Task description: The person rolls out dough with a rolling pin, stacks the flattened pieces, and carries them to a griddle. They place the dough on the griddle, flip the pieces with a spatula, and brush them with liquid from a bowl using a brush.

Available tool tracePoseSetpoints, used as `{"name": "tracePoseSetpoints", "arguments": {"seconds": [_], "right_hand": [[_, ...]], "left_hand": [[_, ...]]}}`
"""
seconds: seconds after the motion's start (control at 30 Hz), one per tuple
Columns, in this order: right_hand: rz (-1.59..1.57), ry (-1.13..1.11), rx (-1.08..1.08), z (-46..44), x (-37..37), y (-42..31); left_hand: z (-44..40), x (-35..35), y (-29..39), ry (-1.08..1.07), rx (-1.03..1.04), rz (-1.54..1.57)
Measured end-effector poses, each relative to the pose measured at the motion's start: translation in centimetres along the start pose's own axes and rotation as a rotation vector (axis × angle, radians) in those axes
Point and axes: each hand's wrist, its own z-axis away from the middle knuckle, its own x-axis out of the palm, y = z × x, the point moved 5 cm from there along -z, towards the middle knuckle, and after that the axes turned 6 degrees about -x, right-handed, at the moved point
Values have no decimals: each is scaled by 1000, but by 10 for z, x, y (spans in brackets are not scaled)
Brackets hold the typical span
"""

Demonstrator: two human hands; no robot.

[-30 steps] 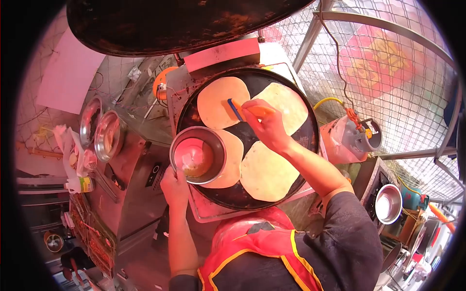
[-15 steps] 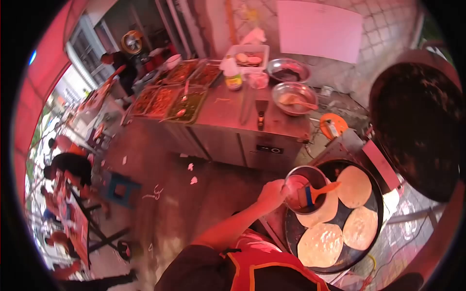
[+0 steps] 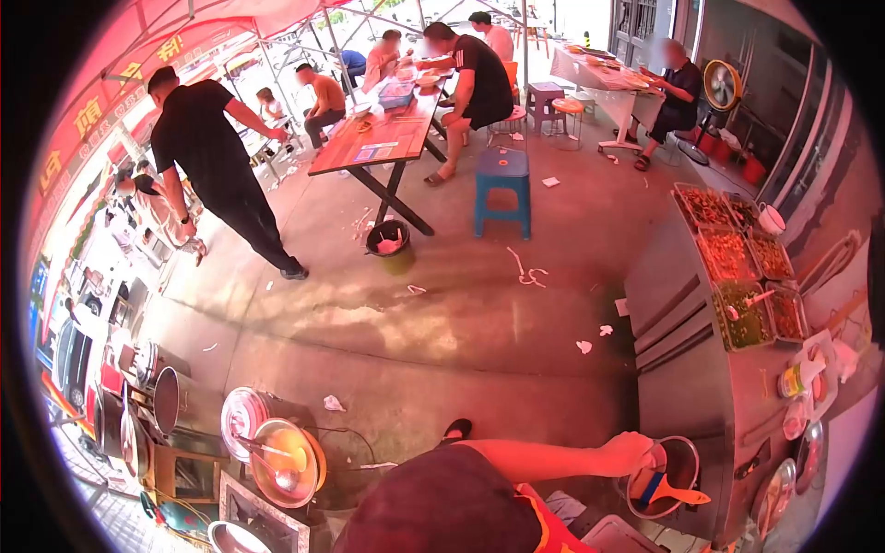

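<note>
My left hand (image 3: 634, 453) is closed at the near-left side of a round metal pot (image 3: 693, 453); whether it grips a handle or the rim I cannot tell. Inside the pot leans a flat brush (image 3: 680, 494) with an orange handle and a blue band, its handle sticking out over the rim. My left arm reaches out to the right across the bottom of the view. Out of sight is my right hand.
A steel counter (image 3: 678, 369) on the right bears trays of food (image 3: 728, 253). Lower left stand a basin with ladles (image 3: 293, 498) and pots (image 3: 171, 401). Further off are a blue stool (image 3: 502, 180), a bucket (image 3: 392, 263), a wooden table (image 3: 355, 158), seated people and a walking person (image 3: 207, 147).
My view has swung left, away from the griddle with flatbreads, which has left the picture. The pot and brush stay with my left hand and now appear lower right.
</note>
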Motion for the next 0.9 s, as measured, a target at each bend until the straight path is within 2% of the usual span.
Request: {"name": "tracePoseSetpoints", "arguments": {"seconds": [0.23,0.43,0.53,0.63,0.77,0.9], "right_hand": [[-18,-89,223,-37,87,-30],[-19,-90,282,-76,129,-74],[-21,-118,292,-104,153,-92],[-26,-150,293,-137,180,-107],[-48,-191,297,-184,204,-109],[-79,-194,295,-229,205,-89]], "left_hand": [[-1,-120,-81,23,-58,75],[-2,-233,-132,22,-182,62],[-16,-267,-167,89,-260,-3],[-39,-293,-206,169,-247,16],[-58,-355,-212,284,-273,-96],[-88,-405,-224,501,-288,-134]]}}
